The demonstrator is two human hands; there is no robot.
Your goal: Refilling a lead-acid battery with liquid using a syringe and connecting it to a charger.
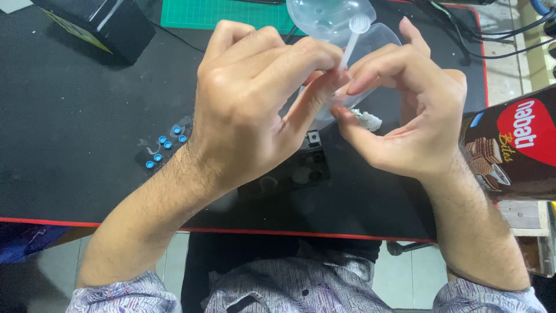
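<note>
left hand [255, 98]: fingers pinched shut round the stem of a small white plastic spoon [353, 37], held up over the mat
right hand [405, 110]: closed on a bit of white stuff [368, 120], thumb and fingertips pressed to it, right beside the left hand
clear container [339, 23]: seen just behind both hands, spoon bowl up against it
mat [69, 116]: black, red-edged, blue caps [165, 145] scattered left of the wrist
snack tin [515, 145]: lying at the far right edge

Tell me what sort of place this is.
Probably a home hobby or electronics desk: a large black desk mat with a red edge, a green cutting mat, cables at the far right, and a snack package beside the hands.
</note>
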